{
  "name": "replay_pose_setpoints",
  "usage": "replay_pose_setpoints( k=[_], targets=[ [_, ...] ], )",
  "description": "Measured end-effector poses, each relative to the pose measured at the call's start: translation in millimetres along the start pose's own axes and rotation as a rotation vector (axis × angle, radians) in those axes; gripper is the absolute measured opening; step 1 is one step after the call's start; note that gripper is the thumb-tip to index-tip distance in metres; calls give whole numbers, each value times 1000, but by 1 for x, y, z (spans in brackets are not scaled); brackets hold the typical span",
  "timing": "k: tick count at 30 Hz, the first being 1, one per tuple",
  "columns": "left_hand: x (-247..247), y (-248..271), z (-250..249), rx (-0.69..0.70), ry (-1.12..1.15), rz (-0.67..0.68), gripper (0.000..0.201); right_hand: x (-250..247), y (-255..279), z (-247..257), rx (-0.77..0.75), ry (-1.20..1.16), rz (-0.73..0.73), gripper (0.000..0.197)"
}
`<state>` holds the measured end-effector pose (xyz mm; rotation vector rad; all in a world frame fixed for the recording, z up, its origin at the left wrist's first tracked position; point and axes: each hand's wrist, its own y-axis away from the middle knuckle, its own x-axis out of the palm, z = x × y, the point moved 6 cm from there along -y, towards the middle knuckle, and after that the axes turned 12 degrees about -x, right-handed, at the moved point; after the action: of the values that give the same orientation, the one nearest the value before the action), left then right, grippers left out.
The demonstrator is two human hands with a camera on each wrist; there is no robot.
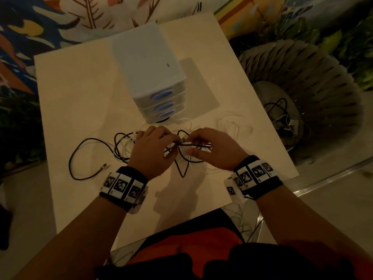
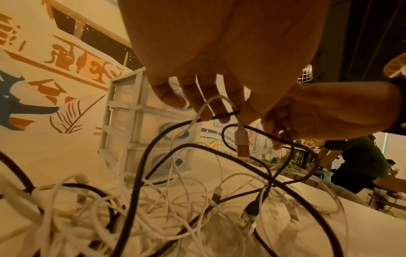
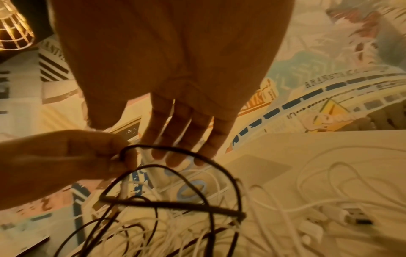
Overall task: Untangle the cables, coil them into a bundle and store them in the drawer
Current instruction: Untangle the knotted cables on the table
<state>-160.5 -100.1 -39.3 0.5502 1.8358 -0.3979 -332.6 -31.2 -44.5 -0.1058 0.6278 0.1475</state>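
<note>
Working at the very start of the job, by the look of it: on the table point(image 1: 80, 102) the drawer unit point(image 1: 150, 71) stands with all its drawers closed, handles facing the person, and nothing is coiled or stowed. Just in front of it sprawls the tangle point(image 1: 153, 150) of black and white cables, spread left to right across the table, with a loose white loop point(image 1: 235, 126) off to the right. The left hand point(image 1: 150, 152) pinches a black cable point(image 2: 219, 116) and a white one together at its fingertips, the white plug point(image 2: 241, 144) dangling straight down. The right hand point(image 1: 212, 147) grips black strands too, thumb underneath, other fingers fairly straight. I'd say separating, coiling and stowing all remain.
</note>
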Motion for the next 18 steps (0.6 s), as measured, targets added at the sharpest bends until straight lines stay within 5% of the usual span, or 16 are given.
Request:
replay_pose_setpoints(
  k=[4,12,18],
  targets=[
    [-2,-2,-4,-9,-10,-24,23,15,-13,14,-56,-8,40,15],
    [6,-7,26,-195,-52,-22,34,-22,-13,-2,15,-404,-306,18],
    [2,-4,36,-196,-18,-38,35,-38,-4,-31,153,-530,-454,20]
  ],
)
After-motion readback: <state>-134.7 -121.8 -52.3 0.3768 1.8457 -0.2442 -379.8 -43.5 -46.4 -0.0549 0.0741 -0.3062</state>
